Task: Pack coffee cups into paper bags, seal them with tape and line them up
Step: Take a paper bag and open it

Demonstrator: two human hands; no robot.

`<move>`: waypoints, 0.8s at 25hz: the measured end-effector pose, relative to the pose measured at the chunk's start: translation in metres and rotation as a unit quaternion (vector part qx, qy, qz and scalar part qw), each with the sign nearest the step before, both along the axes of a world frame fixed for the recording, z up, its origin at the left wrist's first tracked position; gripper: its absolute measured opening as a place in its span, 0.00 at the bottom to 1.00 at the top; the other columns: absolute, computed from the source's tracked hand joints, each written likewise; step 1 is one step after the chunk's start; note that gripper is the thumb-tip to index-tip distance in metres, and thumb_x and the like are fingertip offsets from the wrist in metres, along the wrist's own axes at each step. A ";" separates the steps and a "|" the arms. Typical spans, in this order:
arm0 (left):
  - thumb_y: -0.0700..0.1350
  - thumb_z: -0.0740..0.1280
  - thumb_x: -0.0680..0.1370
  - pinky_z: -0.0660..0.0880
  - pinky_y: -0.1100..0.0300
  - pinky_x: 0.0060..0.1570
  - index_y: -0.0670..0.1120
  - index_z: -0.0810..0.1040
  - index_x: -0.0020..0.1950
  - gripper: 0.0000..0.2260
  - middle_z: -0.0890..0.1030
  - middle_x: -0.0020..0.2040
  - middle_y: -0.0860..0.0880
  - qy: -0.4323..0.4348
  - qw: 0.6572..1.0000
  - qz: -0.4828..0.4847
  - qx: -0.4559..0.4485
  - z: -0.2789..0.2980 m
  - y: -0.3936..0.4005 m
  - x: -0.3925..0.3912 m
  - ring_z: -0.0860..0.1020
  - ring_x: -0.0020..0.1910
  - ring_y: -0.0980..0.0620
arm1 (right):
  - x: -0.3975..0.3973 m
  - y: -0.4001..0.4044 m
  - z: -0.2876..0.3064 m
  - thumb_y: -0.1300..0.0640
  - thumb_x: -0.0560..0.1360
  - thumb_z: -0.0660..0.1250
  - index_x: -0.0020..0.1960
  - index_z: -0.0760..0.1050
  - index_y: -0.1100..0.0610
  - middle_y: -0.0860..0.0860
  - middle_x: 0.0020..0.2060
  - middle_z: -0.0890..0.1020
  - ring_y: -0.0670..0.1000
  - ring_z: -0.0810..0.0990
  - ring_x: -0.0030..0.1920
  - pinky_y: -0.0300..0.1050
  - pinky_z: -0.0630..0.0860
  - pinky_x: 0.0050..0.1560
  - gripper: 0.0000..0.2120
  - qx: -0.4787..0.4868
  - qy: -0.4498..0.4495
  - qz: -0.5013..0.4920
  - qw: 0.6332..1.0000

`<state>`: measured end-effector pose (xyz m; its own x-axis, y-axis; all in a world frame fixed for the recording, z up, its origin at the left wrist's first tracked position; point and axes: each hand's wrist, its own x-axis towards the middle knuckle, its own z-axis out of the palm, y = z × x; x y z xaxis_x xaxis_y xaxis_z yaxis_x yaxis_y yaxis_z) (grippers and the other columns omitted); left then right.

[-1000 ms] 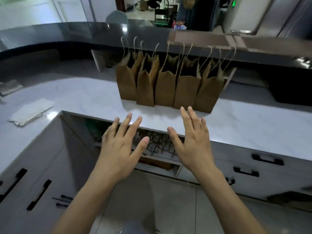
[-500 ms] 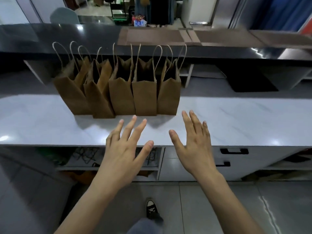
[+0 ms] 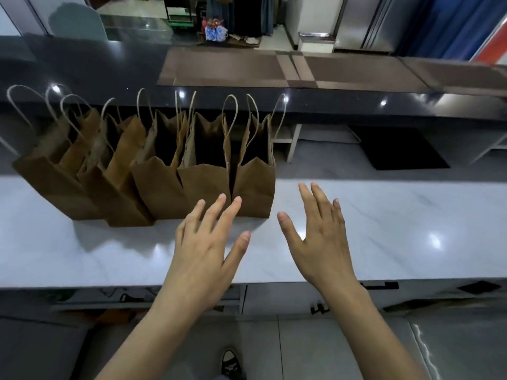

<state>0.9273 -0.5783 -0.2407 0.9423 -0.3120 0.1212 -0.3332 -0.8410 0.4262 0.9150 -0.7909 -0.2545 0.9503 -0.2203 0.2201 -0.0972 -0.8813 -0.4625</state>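
I'm standing at a white marble bench (image 3: 384, 229) that runs across the middle of the frame, ceiling lights glinting off it at lower right. Beyond it, a raised black counter (image 3: 82, 69) spans the upper frame, glossy, dotted with light spots. A brown mat (image 3: 233, 68) lies along it at upper centre. Between the two sits a lower grey surface with a black mat (image 3: 397, 148) at right. Under the bench edge I see grey drawers with black handles (image 3: 380, 285) and an open shelf (image 3: 109, 297) at lower left. Grey floor tiles (image 3: 301, 352) fill the bottom. Blue curtain (image 3: 444, 20) at upper right.
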 end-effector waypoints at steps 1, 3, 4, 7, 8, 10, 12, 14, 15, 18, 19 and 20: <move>0.68 0.40 0.79 0.45 0.55 0.76 0.64 0.48 0.81 0.30 0.49 0.82 0.60 -0.002 1.000 -0.003 0.003 -0.002 -0.004 0.006 0.42 0.81 0.55 | 0.007 -0.006 -0.002 0.34 0.82 0.50 0.83 0.52 0.48 0.48 0.83 0.54 0.47 0.48 0.82 0.49 0.42 0.82 0.34 0.000 -0.001 0.002 1.000; 0.68 0.40 0.79 0.45 0.56 0.76 0.64 0.48 0.81 0.30 0.49 0.82 0.61 0.000 1.000 -0.007 0.013 -0.003 -0.012 0.014 0.42 0.81 0.55 | 0.020 -0.016 -0.004 0.35 0.82 0.51 0.83 0.52 0.47 0.48 0.83 0.54 0.46 0.47 0.81 0.48 0.41 0.82 0.33 0.007 -0.003 0.004 1.000; 0.69 0.39 0.78 0.45 0.57 0.75 0.64 0.47 0.81 0.30 0.48 0.82 0.61 0.002 1.000 -0.004 0.017 -0.002 -0.016 0.019 0.42 0.81 0.55 | 0.029 -0.022 -0.004 0.35 0.82 0.52 0.83 0.52 0.47 0.48 0.83 0.54 0.46 0.47 0.81 0.47 0.40 0.82 0.33 0.013 -0.007 0.008 1.000; 0.69 0.39 0.78 0.45 0.56 0.76 0.64 0.47 0.81 0.31 0.47 0.82 0.61 0.003 1.000 0.012 0.019 0.002 -0.026 0.034 0.43 0.81 0.55 | 0.057 -0.040 -0.001 0.37 0.83 0.55 0.83 0.55 0.48 0.49 0.82 0.56 0.44 0.48 0.80 0.47 0.41 0.81 0.32 0.018 -0.035 0.014 0.999; 0.68 0.39 0.78 0.46 0.55 0.76 0.64 0.47 0.81 0.31 0.47 0.82 0.61 0.003 1.000 0.015 0.018 0.004 -0.029 0.038 0.43 0.81 0.55 | 0.065 -0.045 0.000 0.38 0.83 0.56 0.82 0.56 0.48 0.49 0.82 0.57 0.44 0.48 0.79 0.47 0.42 0.80 0.31 0.022 -0.043 0.014 0.999; 0.67 0.41 0.78 0.48 0.54 0.76 0.64 0.47 0.81 0.30 0.48 0.82 0.61 0.000 1.000 0.024 0.015 0.006 -0.038 0.045 0.44 0.81 0.55 | 0.085 -0.055 0.001 0.39 0.83 0.56 0.82 0.57 0.48 0.49 0.82 0.58 0.43 0.47 0.78 0.47 0.43 0.80 0.30 0.036 -0.047 0.027 0.998; 0.67 0.43 0.80 0.48 0.54 0.76 0.64 0.47 0.81 0.29 0.47 0.82 0.62 -0.002 0.999 0.045 0.008 0.007 -0.050 0.052 0.44 0.80 0.56 | 0.110 -0.067 0.001 0.39 0.84 0.55 0.82 0.57 0.47 0.48 0.82 0.58 0.44 0.49 0.79 0.46 0.42 0.80 0.29 0.054 -0.034 0.054 0.996; 0.66 0.44 0.82 0.47 0.56 0.75 0.64 0.46 0.81 0.27 0.47 0.82 0.63 -0.005 0.998 0.063 0.005 0.008 -0.064 0.060 0.43 0.80 0.56 | 0.138 -0.079 0.001 0.40 0.84 0.52 0.82 0.58 0.47 0.48 0.82 0.59 0.47 0.53 0.81 0.47 0.43 0.82 0.28 0.067 -0.014 0.081 0.994; 0.66 0.45 0.82 0.46 0.57 0.75 0.64 0.46 0.81 0.27 0.46 0.81 0.63 -0.005 0.997 0.074 0.001 0.008 -0.072 0.065 0.43 0.80 0.57 | 0.153 -0.085 0.001 0.41 0.85 0.51 0.81 0.58 0.47 0.48 0.81 0.60 0.47 0.54 0.81 0.48 0.44 0.82 0.26 0.074 -0.004 0.098 0.992; 0.64 0.46 0.82 0.48 0.57 0.75 0.63 0.48 0.81 0.27 0.46 0.81 0.63 -0.001 0.996 0.092 -0.005 0.010 -0.096 0.079 0.44 0.80 0.57 | 0.193 -0.099 -0.001 0.46 0.87 0.51 0.80 0.62 0.48 0.49 0.80 0.63 0.48 0.57 0.81 0.53 0.50 0.82 0.23 0.100 0.009 0.146 0.984; 0.64 0.46 0.82 0.49 0.55 0.75 0.62 0.48 0.81 0.28 0.46 0.81 0.63 0.001 0.995 0.099 -0.005 0.010 -0.103 0.084 0.44 0.80 0.56 | 0.205 -0.102 -0.002 0.47 0.87 0.52 0.80 0.63 0.49 0.50 0.80 0.64 0.48 0.58 0.80 0.54 0.53 0.81 0.22 0.110 0.012 0.163 0.980; 0.63 0.46 0.82 0.50 0.55 0.76 0.61 0.48 0.82 0.27 0.46 0.81 0.63 0.003 0.995 0.105 -0.004 0.009 -0.110 0.090 0.44 0.80 0.56 | 0.216 -0.105 -0.003 0.48 0.87 0.52 0.80 0.64 0.49 0.50 0.79 0.65 0.48 0.58 0.80 0.55 0.56 0.81 0.22 0.117 0.017 0.179 0.977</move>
<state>1.0172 -0.6887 -0.2315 0.9872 -0.1082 0.1168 -0.1488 -0.8880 0.4351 1.1312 -0.8955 -0.2573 0.9814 0.0876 0.1708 0.1798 -0.7313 -0.6579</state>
